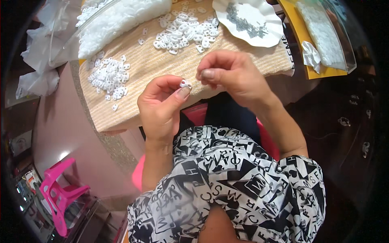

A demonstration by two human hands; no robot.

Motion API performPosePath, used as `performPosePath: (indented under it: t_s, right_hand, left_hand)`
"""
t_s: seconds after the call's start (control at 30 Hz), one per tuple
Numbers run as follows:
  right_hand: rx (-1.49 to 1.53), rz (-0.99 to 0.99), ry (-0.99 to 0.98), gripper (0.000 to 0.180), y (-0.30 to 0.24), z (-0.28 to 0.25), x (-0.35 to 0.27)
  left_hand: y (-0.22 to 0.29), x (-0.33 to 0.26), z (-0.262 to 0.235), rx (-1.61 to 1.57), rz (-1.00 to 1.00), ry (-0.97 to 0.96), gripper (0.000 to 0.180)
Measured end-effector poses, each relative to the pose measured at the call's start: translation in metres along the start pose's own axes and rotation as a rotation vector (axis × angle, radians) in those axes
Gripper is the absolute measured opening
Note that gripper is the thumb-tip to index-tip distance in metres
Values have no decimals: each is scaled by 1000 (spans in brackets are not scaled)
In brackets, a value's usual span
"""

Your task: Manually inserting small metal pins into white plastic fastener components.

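Observation:
Between the thumb and forefinger of my left hand [159, 106] is a small white plastic piece [185, 84] with holes in it. My right hand [241, 79] is just to the right of it, thumb and fingers pinched together. Whatever that pinch may hold is too small to make out. On the towel-covered board [150, 65] lie a large pile of white plastic pieces [188, 30] and a pile of smaller white pieces [108, 76] at the left. A white scalloped plate [265, 14] at the far right holds small grey metal pins [246, 24].
A clear bin of white pieces [121, 24] stands at the far left, and another clear bin [324, 38] at the right with a crumpled white paper [311, 56] by it. Plastic bags [38, 83] lie far left. A pink stool [60, 192] stands lower left.

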State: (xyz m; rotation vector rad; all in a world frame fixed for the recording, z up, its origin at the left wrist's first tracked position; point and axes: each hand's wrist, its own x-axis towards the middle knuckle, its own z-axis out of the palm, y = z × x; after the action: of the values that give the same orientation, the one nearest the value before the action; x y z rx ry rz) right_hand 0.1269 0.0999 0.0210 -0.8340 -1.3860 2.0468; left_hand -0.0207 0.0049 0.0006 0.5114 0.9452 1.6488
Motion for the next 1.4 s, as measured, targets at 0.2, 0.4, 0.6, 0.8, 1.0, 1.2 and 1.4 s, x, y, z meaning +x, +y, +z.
performPosePath:
  t_s: [0.2, 0.4, 0.6, 0.8, 1.0, 1.2, 1.4]
  right_hand:
    - [33, 62, 20, 12, 8, 10, -7]
    - [-77, -4, 16, 11, 10, 8, -10]
    - [-227, -24, 35, 9, 4, 9, -13]
    - [-500, -154, 67, 5, 2, 12, -16]
    - [-584, -223, 65, 3, 6, 11, -17]
    - [-584, -295, 111, 8, 11, 13, -17]
    - [-665, -309, 107, 7, 18, 14, -14]
  left_hand:
    - [0, -6, 9, -34, -41, 3, 21]
    - [-4, -7, 9, 22, -32, -15, 20]
    - [-4, -8, 12, 74, -25, 34, 18]
    - [-4, -10, 12, 281, 45, 34, 15]
    - [-6, -12, 13, 355, 102, 4, 13]
    - [-10, -13, 18, 505, 293, -1, 11]
    - [-19, -12, 13, 713, 375, 14, 10]
